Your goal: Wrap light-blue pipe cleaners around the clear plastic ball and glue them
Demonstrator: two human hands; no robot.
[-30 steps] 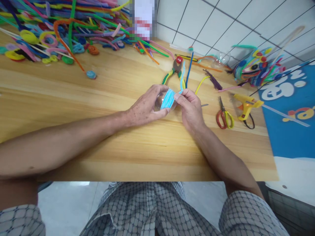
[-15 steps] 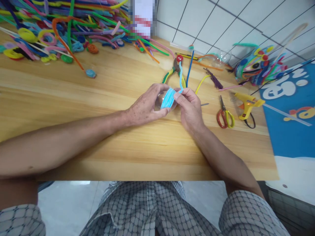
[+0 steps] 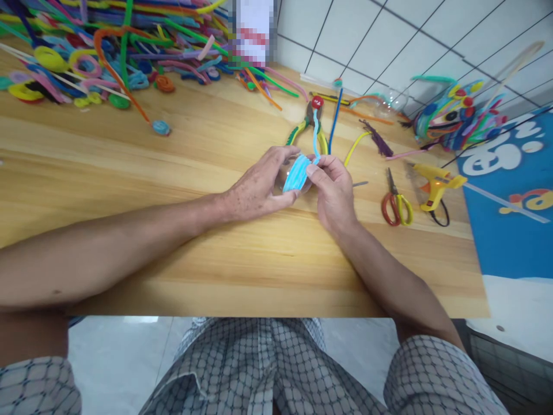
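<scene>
My left hand (image 3: 259, 187) grips a clear plastic ball (image 3: 287, 173) that is partly wrapped in light blue pipe cleaner (image 3: 297, 173). My right hand (image 3: 333, 187) pinches the pipe cleaner against the ball with thumb and forefinger. The pipe cleaner's free end (image 3: 316, 135) sticks up and away from the hands. Both hands hover just above the wooden table (image 3: 207, 144), near its middle.
Pliers with yellow-green handles (image 3: 307, 124) lie just behind the hands. Red-and-yellow scissors (image 3: 396, 202) and a yellow glue gun (image 3: 434, 184) lie to the right. A big heap of coloured pipe cleaners (image 3: 108, 52) fills the far left. A finished pipe-cleaner figure (image 3: 451, 115) stands far right.
The free end of the blue pipe cleaner has swung slightly upright. The hands have hardly shifted on the ball.
</scene>
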